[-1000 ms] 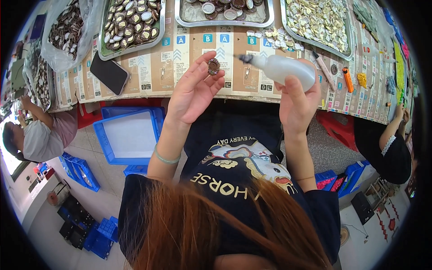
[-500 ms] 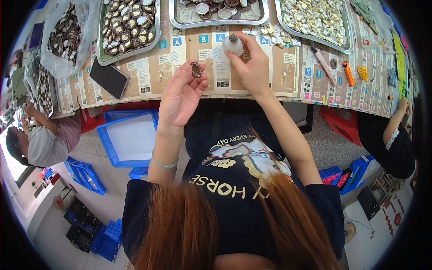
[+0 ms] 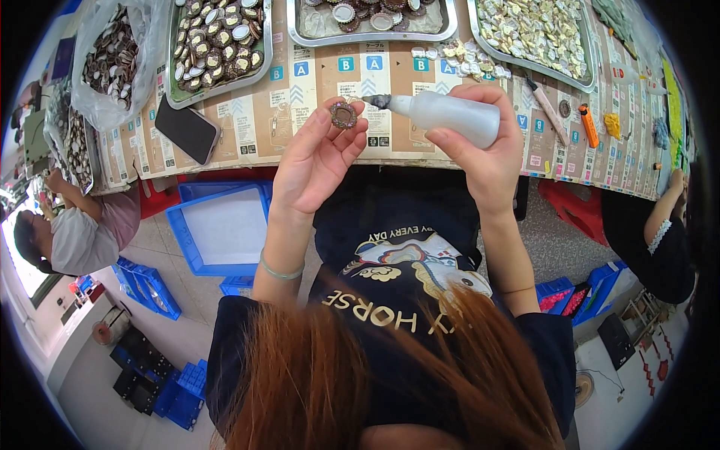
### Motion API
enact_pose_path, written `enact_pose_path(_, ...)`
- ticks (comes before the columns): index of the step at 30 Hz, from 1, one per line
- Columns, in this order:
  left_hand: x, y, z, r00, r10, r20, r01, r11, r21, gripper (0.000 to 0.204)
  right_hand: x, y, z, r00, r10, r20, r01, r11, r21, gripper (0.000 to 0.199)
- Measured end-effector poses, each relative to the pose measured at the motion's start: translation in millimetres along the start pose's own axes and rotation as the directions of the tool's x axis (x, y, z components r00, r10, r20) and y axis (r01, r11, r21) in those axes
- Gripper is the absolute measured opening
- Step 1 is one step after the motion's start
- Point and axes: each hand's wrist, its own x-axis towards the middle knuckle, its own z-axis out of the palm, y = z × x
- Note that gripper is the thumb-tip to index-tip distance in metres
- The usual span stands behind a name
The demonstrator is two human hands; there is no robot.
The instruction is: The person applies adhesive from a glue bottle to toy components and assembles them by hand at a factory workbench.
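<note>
Between the fingertips of my left hand (image 3: 320,154) is a small round brown cap (image 3: 343,115) with a scalloped rim, its hollow side facing up. My right hand (image 3: 487,142) is wrapped round a translucent white squeeze bottle (image 3: 454,116), tipped on its side. The bottle's dark nozzle (image 3: 378,101) points left, close to the cap's upper right edge. Whether the thin tip touches the cap, I cannot tell. Both hands are over the front edge of the paper-covered table (image 3: 390,146).
Metal trays hold brown caps with light pieces (image 3: 225,45), more brown caps (image 3: 375,19) and small whitish-gold pieces (image 3: 532,34). A phone (image 3: 187,131) and a plastic bag of caps (image 3: 112,67) lie left. An orange cutter (image 3: 588,125) lies right. Other people sit at both sides.
My right hand has turned the bottle from nozzle up to lying sideways and moved right, bringing the nozzle near the cap. My left hand has tilted the cap flatter, showing its hollow.
</note>
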Motion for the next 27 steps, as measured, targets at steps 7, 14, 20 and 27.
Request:
enact_pose_path(7, -5, -3, 6, 0.998, 0.056, 0.017, -0.058, 0.993, 0.107, 0.026, -8, 3, 3, 0.967, -0.254, 0.028, 0.254, 0.939, -0.233, 0.039)
enact_pose_path(14, -9, -1, 9, 0.997, 0.070, 0.036, -0.074, 0.990, 0.118, 0.026, -7, 5, 6, 0.959, -0.282, 0.037, 0.278, 0.900, -0.336, 0.037)
enact_pose_path(20, -11, 0, 8, 0.997, 0.063, 0.044, -0.067, 0.991, 0.114, 0.026, -9, 7, 11, 0.964, -0.265, 0.032, 0.260, 0.903, -0.341, 0.037)
enact_pose_path(27, -13, 6, 5, 0.993, 0.103, 0.049, -0.108, 0.987, 0.116, 0.026, -9, 0, 15, 0.981, -0.190, -0.046, 0.186, 0.979, -0.079, 0.036)
